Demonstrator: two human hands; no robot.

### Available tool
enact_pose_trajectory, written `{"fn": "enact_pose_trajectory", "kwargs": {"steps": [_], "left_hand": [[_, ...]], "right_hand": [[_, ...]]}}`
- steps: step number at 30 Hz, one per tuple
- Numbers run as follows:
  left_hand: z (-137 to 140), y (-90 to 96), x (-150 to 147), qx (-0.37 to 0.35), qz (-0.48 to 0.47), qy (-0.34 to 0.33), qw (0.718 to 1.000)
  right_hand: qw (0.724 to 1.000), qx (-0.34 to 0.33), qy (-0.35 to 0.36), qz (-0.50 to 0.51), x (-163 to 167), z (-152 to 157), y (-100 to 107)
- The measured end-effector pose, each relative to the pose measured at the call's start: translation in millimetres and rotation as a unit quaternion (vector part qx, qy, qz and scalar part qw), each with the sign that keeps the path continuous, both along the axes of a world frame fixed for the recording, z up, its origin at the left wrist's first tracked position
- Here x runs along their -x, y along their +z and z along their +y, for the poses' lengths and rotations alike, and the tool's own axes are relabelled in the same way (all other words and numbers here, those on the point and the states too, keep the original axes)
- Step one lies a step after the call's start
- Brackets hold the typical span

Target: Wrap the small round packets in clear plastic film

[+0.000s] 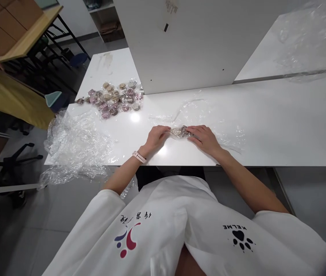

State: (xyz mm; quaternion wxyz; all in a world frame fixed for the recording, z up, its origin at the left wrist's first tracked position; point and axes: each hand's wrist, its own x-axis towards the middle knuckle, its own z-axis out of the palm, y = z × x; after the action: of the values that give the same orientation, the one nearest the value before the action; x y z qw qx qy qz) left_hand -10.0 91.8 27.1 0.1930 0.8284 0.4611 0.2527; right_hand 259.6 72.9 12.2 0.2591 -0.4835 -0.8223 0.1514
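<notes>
Head view, and both bare hands were right on it! The left hand's [155,136] grip was closed on the left end of a small film-wrapped bundle [178,132], down on the white tabletop [283,122] between the hands; the right hand's [205,138] fingers met the other end, how firmly, I couldn't tell. Light, by the look of it, slick outside and perhaps breakable within, so the film ends seemed the safest hold! The front edge ran close below the wrists, an upright panel [185,50] blocked beyond, wrapped pieces [113,99] crowded the left, and open room stretched rightward.
</notes>
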Motion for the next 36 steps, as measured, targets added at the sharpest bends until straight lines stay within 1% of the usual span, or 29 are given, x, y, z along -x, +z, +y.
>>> {"fn": "enact_pose_trajectory", "kwargs": {"steps": [2,3,5,7,8,9,10,11,13,14,15,16,17,18,19,20,21,23,24,26,28,29,30,31,32,34,36], "left_hand": [[13.8,2.1,-7.5,0.035,-0.015,0.069,0.997],[21.2,4.0,-12.1,0.054,-0.019,0.090,0.994],[35.2,6.6,-21.1,0.092,-0.015,0.114,0.989],[45.9,5.1,-26.3,0.118,0.017,0.134,0.984],[49.0,3.1,-26.3,0.122,0.036,0.146,0.981],[49.8,0.9,-24.1,0.116,0.048,0.161,0.979],[48.0,-0.6,-19.8,0.097,0.050,0.178,0.978],[43.2,-0.8,-13.8,0.066,0.043,0.197,0.977],[25.0,3.0,-0.7,-0.025,0.009,0.238,0.971],[12.7,6.7,4.1,-0.071,-0.008,0.255,0.964],[-0.3,10.7,6.1,-0.108,-0.021,0.260,0.959],[-12.9,14.2,4.5,-0.131,-0.026,0.247,0.960],[-24.1,16.4,-0.9,-0.140,-0.021,0.215,0.966],[-32.7,16.7,-9.7,-0.136,-0.007,0.169,0.976],[-38.6,15.1,-20.7,-0.122,0.015,0.118,0.985],[-41.5,11.5,-32.5,-0.102,0.043,0.071,0.991],[-42.0,6.6,-43.7,-0.079,0.074,0.036,0.994],[-38.7,-4.5,-59.6,-0.035,0.127,0.007,0.991],[-36.5,-9.2,-63.4,-0.020,0.144,0.004,0.989],[-33.5,-15.1,-63.8,-0.007,0.163,0.003,0.987],[-33.5,-16.3,-60.2,-0.007,0.169,0.000,0.986],[-34.1,-15.9,-58.8,-0.008,0.171,0.000,0.985],[-34.7,-15.3,-58.3,-0.009,0.172,0.001,0.985],[-35.1,-14.7,-58.7,-0.009,0.172,0.004,0.985],[-35.0,-14.1,-59.9,-0.007,0.172,0.008,0.985],[-34.1,-13.2,-62.1,-0.001,0.165,0.015,0.986],[-34.4,-11.6,-59.7,0.011,0.133,0.006,0.991]], "right_hand": [[0.999,0.017,-0.049,0.010,3.1,9.2,6.6],[0.997,0.034,-0.075,0.010,4.6,14.9,11.4],[0.990,0.087,-0.114,-0.009,7.8,26.9,20.1],[0.979,0.139,-0.142,-0.045,11.4,36.6,24.1],[0.974,0.151,-0.156,-0.060,12.6,39.5,24.2],[0.972,0.147,-0.167,-0.068,12.6,40.6,23.6],[0.975,0.126,-0.173,-0.067,10.5,39.7,22.9],[0.979,0.091,-0.173,-0.058,5.7,36.4,22.7],[0.983,0.010,-0.184,-0.028,-13.4,23.0,24.7],[0.976,-0.019,-0.215,-0.015,-27.1,13.3,26.8],[0.963,-0.027,-0.269,-0.007,-42.4,2.1,29.3],[0.942,-0.011,-0.336,-0.007,-57.9,-9.8,31.4],[0.917,0.025,-0.398,-0.016,-72.3,-21.6,32.8],[0.894,0.072,-0.440,-0.032,-84.2,-32.5,33.2],[0.880,0.119,-0.457,-0.049,-92.8,-41.8,32.2],[0.877,0.159,-0.449,-0.063,-97.7,-48.8,30.1],[0.884,0.185,-0.423,-0.071,-98.9,-53.2,27.4],[0.910,0.191,-0.363,-0.053,-92.6,-53.8,22.6],[0.922,0.186,-0.338,-0.020,-86.4,-50.2,22.2],[0.935,0.188,-0.285,0.097,-69.5,-37.0,27.7],[0.927,0.206,-0.205,0.237,-46.1,-19.5,40.2],[0.919,0.215,-0.157,0.291,-31.4,-10.3,47.1],[0.913,0.222,-0.111,0.323,-14.8,-1.5,53.1],[0.913,0.229,-0.072,0.330,3.1,6.6,57.1],[0.919,0.234,-0.038,0.314,21.3,13.6,58.5],[0.947,0.223,0.011,0.232,53.3,23.2,53.1],[0.974,0.175,0.049,0.135,71.2,26.4,39.5]]}}
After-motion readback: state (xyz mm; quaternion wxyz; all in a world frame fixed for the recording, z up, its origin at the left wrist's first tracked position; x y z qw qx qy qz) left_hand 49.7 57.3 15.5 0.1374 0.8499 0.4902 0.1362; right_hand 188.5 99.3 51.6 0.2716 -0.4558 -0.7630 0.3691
